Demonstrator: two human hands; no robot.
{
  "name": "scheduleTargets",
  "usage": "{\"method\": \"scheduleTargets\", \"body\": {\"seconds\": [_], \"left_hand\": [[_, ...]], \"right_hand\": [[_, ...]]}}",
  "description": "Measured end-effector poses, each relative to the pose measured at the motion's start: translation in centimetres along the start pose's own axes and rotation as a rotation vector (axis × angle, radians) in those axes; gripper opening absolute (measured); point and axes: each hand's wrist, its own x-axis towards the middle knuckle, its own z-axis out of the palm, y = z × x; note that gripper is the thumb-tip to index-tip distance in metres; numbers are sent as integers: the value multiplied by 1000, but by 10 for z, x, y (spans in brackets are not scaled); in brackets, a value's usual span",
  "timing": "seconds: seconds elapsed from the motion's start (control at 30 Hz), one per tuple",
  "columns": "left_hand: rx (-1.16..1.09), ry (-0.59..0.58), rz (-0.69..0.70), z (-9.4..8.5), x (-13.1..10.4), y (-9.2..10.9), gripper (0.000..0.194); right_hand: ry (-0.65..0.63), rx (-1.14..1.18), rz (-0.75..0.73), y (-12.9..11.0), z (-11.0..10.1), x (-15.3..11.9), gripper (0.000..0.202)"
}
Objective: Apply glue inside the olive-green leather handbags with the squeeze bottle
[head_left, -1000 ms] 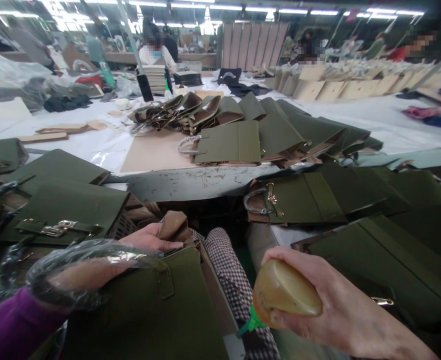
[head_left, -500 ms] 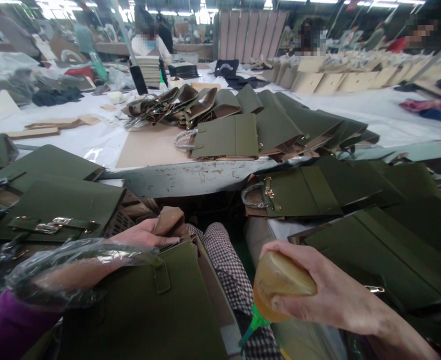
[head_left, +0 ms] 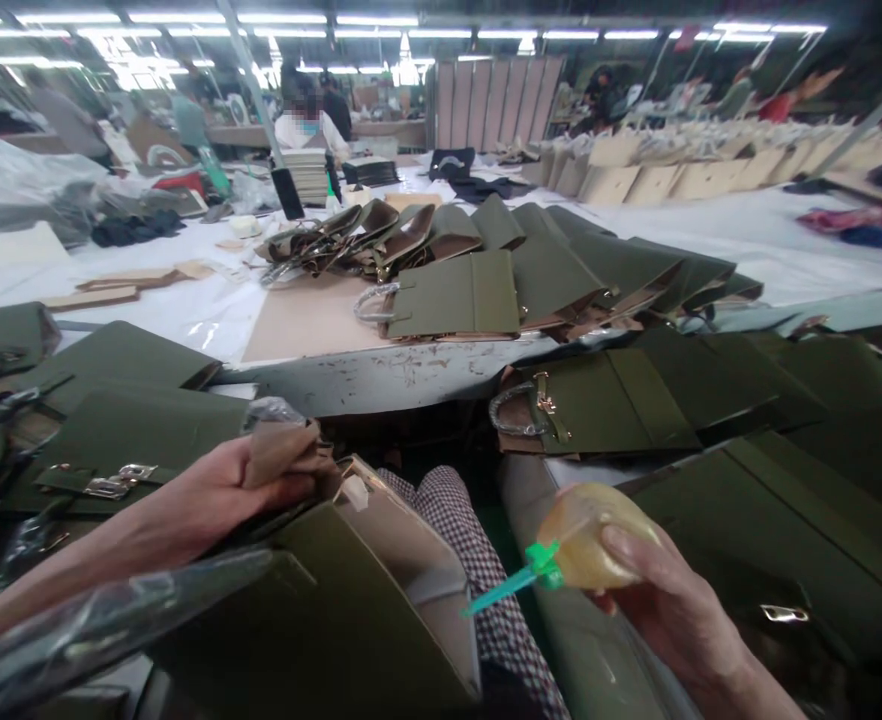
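Observation:
An olive-green bag point(head_left: 313, 620) lies over my lap, its open side and pale inner lining turned to the right. My left hand point(head_left: 238, 490) is closed on the brown lining point(head_left: 280, 455) bunched at the bag's upper left end. Plastic-wrapped handle point(head_left: 118, 620) crosses in front of my left forearm. In my right hand point(head_left: 651, 570) is a squeeze bottle point(head_left: 595, 540) of yellowish liquid, tilted to the left. Its green nozzle point(head_left: 501, 590) points at the bag's open right edge, with the tip close beside it.
Olive bags lie to the left point(head_left: 133, 440) and right point(head_left: 771, 520). More bags point(head_left: 456, 295) overlap on the white table point(head_left: 366, 375) ahead. A person point(head_left: 310, 130) is behind dark stacked pieces; cream bags point(head_left: 636, 180) stand farther right.
The bag's open side has turned more into view. My left hand has shifted left with the lining gathered in it. The bottle has tipped closer to level, its nozzle now higher.

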Motion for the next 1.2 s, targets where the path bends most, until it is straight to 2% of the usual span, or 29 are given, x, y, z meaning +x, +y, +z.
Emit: {"method": "scheduleTargets", "body": {"seconds": [0.1, 0.2, 0.37, 0.5, 0.6, 0.7, 0.8, 0.93, 1.03, 1.13, 1.17, 1.2], "left_hand": [[266, -8, 98, -4, -14, -5, 31], [431, -26, 143, 9, -19, -22, 29], [360, -101, 56, 32, -11, -59, 28], [257, -15, 50, 34, -13, -73, 29], [199, 13, 62, 34, -21, -78, 26], [197, 26, 105, 37, -31, -83, 27], [181, 55, 208, 41, -37, -85, 31], [203, 91, 366, 42, -40, -83, 24], [251, 74, 464, 41, -42, -81, 20], [298, 34, 479, 41, -44, -83, 5], [310, 22, 470, 41, -44, -84, 4], [319, 13, 464, 42, -45, -85, 11]], "right_hand": [[156, 18, -92, 15, 4, 0, 48], [246, -52, -139, 34, 3, 3, 52], [284, -368, -144, 63, 2, 15, 53], [216, -624, -206, 78, 10, 35, 50], [115, -728, -178, 86, 17, 53, 53], [61, -761, -153, 91, 22, 68, 56], [42, -780, -151, 94, 27, 79, 58], [-4, -807, -162, 96, 31, 90, 61], [-53, -822, -164, 93, 34, 95, 60], [-117, -828, -148, 85, 36, 97, 51], [-138, -829, -139, 82, 37, 96, 49], [-156, -830, -128, 79, 37, 95, 47]]}}
